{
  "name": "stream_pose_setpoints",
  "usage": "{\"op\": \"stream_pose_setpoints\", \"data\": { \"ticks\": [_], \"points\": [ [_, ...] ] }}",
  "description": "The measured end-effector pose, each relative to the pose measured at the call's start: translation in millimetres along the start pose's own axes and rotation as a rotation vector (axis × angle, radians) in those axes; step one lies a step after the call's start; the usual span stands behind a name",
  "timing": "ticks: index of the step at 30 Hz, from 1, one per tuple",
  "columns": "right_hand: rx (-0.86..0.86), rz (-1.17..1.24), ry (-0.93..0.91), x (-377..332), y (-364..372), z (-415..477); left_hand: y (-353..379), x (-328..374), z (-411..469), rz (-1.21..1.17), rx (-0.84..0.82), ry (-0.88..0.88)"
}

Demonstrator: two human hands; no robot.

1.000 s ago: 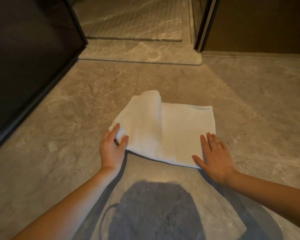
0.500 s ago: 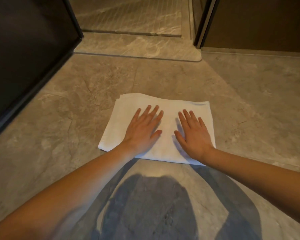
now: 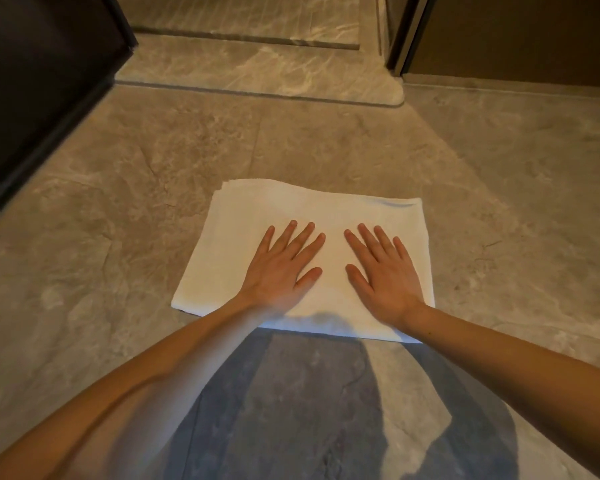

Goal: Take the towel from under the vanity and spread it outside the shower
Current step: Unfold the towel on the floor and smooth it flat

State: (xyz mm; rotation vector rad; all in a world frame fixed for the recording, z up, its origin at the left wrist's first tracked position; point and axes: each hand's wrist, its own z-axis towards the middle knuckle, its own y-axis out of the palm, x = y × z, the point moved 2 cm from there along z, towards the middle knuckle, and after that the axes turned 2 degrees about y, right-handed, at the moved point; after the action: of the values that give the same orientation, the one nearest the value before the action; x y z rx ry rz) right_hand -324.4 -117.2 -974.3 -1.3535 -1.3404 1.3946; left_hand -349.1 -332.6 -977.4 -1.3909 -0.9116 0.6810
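White towel point(image 3: 326, 206) lies on stone floor point(image 3: 118, 220), shower threshold point(image 3: 257, 74) at 12 o'clock, well apart. Towel folded, layered edges at far left corner. Left hand point(image 3: 281, 268), right hand point(image 3: 385, 275) flat, fingers spread, pressing, grasping nothing. Judgement: fetching done; unfolding likely left.

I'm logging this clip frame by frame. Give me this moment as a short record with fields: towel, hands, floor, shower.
towel: white towel, still folded in layers, flat on the floor
left hand: open, palm down on the towel
right hand: open, palm down on the towel, beside the left, not touching
floor: grey stone tile
shower: raised sill beyond the towel, apart from it
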Motion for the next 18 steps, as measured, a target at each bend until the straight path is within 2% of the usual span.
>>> {"op": "stream_pose_setpoints", "data": {
  "ticks": [9, 16, 18],
  "points": [
    [0.023, 0.016, -0.005, 18.3, -10.7, 23.5, -1.0, -1.0, 30.3, 0.005, 0.020, -0.010],
    [0.014, 0.013, -0.008, 17.7, -13.1, 23.3, -6.1, -11.7, 26.8, 0.000, -0.005, 0.062],
    [0.011, 0.006, -0.007, 17.5, -12.4, 23.5, -9.1, -22.2, 21.6, 0.006, 0.014, 0.029]
  ]
}}
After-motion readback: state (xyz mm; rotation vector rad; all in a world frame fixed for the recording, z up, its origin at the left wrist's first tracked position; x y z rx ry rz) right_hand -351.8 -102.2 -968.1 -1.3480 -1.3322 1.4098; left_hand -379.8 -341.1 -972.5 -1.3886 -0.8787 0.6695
